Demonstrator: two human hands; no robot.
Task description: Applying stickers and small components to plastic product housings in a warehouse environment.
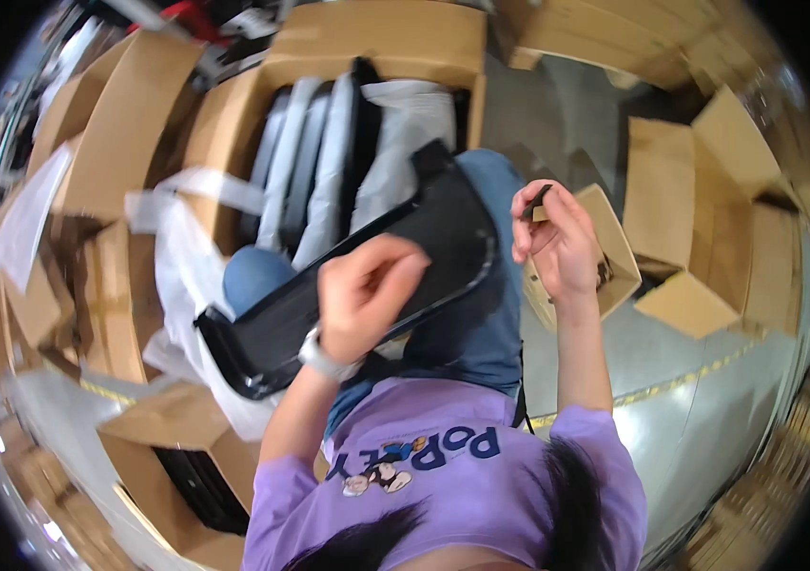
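Note:
Across my lap lies a long black plastic tray-like part (305, 328) with raised, bent ends and a rounded corner, tilted up to the right. My left hand (367, 285), wearing a light watch band, is curled closed over its middle; what its fingers hold, if anything, is hidden. To the right, my right hand (562, 243) is raised off the part, with a small dark strip-like piece (538, 202) pinched between thumb and fingers. Below that hand stands a small open cardboard box (622, 249) with small dark bits inside.
Ahead, a large open carton (381, 33) holds several upright black parts in grey-white wrap (327, 162). White plastic film (191, 257) hangs at its left. Open cartons stand at far left (129, 124), right (662, 190) and lower left (153, 428). Yellow tape (700, 371) marks the floor.

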